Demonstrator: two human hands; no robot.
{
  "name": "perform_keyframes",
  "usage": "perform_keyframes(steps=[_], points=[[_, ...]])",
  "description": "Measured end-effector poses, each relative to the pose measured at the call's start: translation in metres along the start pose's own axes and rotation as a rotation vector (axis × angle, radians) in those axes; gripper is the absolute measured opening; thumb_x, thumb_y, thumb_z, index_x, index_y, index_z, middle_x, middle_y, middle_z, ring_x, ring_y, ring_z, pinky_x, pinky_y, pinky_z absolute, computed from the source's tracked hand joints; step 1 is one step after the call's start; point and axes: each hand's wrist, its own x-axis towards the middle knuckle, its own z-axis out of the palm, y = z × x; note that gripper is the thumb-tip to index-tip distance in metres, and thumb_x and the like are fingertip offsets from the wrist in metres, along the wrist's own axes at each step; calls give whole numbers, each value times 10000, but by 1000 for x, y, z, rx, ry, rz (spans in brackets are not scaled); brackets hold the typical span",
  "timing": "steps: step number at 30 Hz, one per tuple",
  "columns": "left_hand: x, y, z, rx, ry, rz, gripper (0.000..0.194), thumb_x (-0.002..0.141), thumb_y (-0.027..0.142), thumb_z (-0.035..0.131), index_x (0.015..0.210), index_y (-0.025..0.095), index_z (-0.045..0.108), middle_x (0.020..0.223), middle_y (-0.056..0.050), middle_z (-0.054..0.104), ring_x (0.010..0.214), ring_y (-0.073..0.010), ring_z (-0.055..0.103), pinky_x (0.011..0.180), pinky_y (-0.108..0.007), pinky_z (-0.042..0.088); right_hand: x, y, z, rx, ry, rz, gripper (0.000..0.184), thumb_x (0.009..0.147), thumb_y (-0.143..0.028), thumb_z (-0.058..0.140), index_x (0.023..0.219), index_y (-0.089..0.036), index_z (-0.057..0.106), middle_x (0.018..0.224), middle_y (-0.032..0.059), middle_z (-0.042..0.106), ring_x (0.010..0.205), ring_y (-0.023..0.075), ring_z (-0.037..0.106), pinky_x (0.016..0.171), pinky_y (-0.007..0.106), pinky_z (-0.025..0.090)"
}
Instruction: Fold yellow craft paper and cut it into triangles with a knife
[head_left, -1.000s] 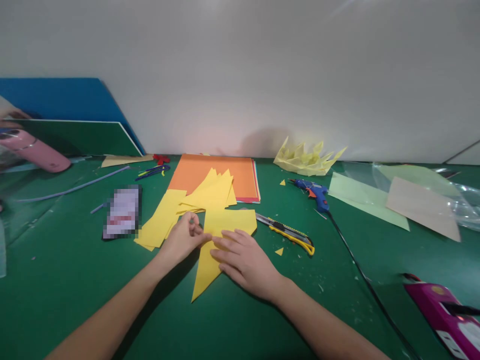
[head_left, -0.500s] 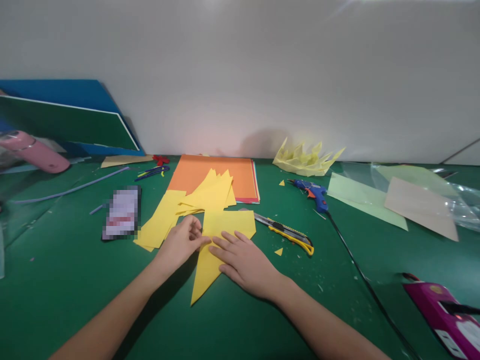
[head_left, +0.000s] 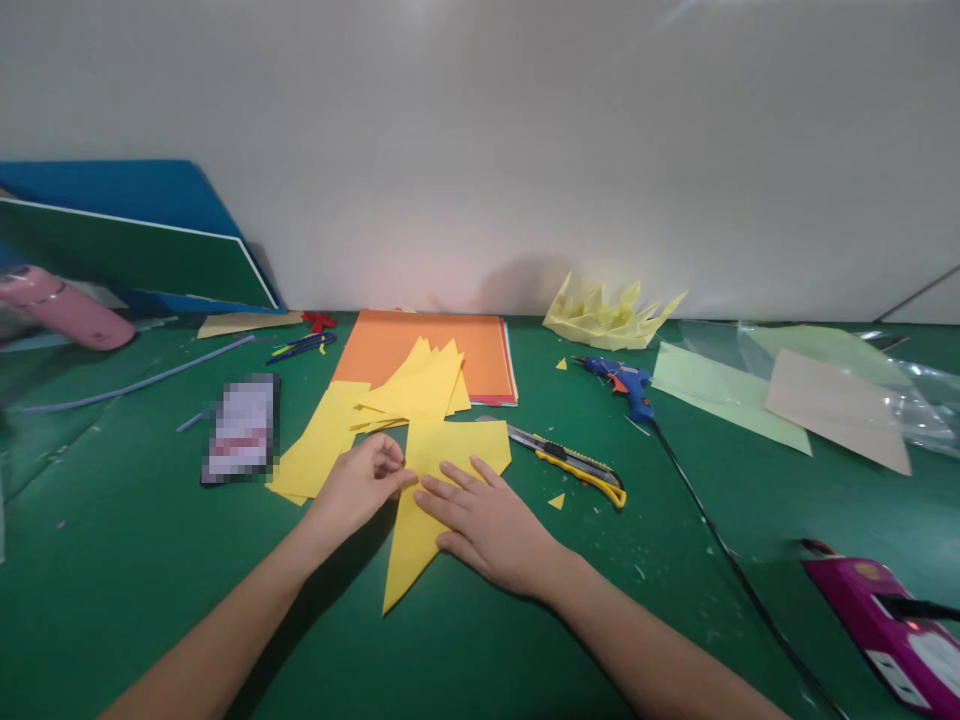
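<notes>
A folded piece of yellow paper [head_left: 415, 562] lies on the green table, one pointed end toward me. My left hand [head_left: 361, 492] is at its left edge, fingers curled and thumb against the paper, pinching it. Flat across the paper's middle rests my right hand [head_left: 487, 520], fingers spread. Just beyond, yellow pointed pieces [head_left: 424, 380] are stacked partly on orange sheets [head_left: 472, 345]. More yellow paper [head_left: 319, 440] lies left of them. A utility knife [head_left: 577, 466] with a yellow handle sits to the right of the paper.
A blue glue gun [head_left: 634, 385] trails a black cord toward a magenta power strip [head_left: 874, 610] at right. A pale yellow paper crown [head_left: 607, 322] stands by the wall. On the left are a phone [head_left: 241, 430], scissors [head_left: 301, 347] and a pink bottle [head_left: 71, 308].
Both hands stay almost in place on the yellow paper. The whole view has shifted very slightly; nothing else has visibly moved.
</notes>
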Motion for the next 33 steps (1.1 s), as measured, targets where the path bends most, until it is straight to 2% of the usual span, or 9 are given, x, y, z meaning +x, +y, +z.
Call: perform_keyframes(steps=[6,14,17,23,29,33], points=[[0,-1,0,-14,-36,41,174,627,302,681,676,224,534,589,43,588,540,-152,574,536,-253,440,-1,0,1,21,18,-3,462,969,-395,374,1388,-206,416,1442,43,436,1375,222,287,1144,452,163],[-4,6,-1,205,-11,162,80,672,313,665,651,237,652,651,-13,680,623,-206,620,602,-291,449,0,-2,0,47,59,34,358,963,-392,400,1230,-204,548,1420,27,465,1328,235,353,1092,413,253],[-5,7,0,172,19,140,94,636,311,688,649,237,631,619,2,655,583,-197,601,580,-287,441,0,-3,-2,43,63,28,354,970,-387,385,1226,-203,548,1415,28,472,1289,239,396,1058,396,284],[-7,13,0,131,96,97,160,571,297,697,654,240,573,577,21,623,577,-201,599,580,-294,435,-1,-1,-1,41,62,13,362,971,-381,380,1254,-211,530,1420,30,466,1301,218,384,1060,379,283],[-3,9,-1,67,76,31,224,560,273,707,712,239,545,575,21,630,565,-191,601,577,-285,428,0,0,1,45,61,10,373,971,-380,378,1273,-209,518,1429,26,454,1314,217,369,1077,381,262],[-3,8,-1,111,74,76,189,579,264,697,668,234,533,592,17,613,576,-184,588,570,-277,416,-1,-1,1,44,58,10,377,971,-380,380,1276,-203,515,1434,25,447,1314,222,367,1076,383,261]])
